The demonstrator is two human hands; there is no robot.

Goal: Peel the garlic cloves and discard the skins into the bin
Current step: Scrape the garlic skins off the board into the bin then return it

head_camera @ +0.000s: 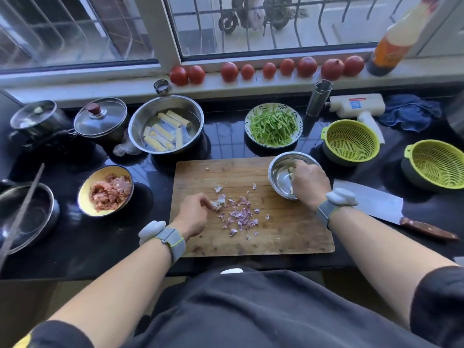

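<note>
Papery purple garlic skins (238, 217) litter my wooden board; left grip (194, 213) pinches some to gather, right grip (307, 183) drops a clove into the small steel bowl (276, 172).

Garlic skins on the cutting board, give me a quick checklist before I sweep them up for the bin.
1. Garlic skins gathered in one loose pile on the cutting board: ok.
2. Left hand at the pile, fingertips on a skin clump: ok.
3. Right hand free: not ok, its fingers are inside the small steel bowl.
4. Peeled cloves out of the pile: cannot tell, the hand hides the bowl's contents.
5. Cleaver off the board, to the right: ok.
6. Bin within reach: cannot tell, none in view.
</note>
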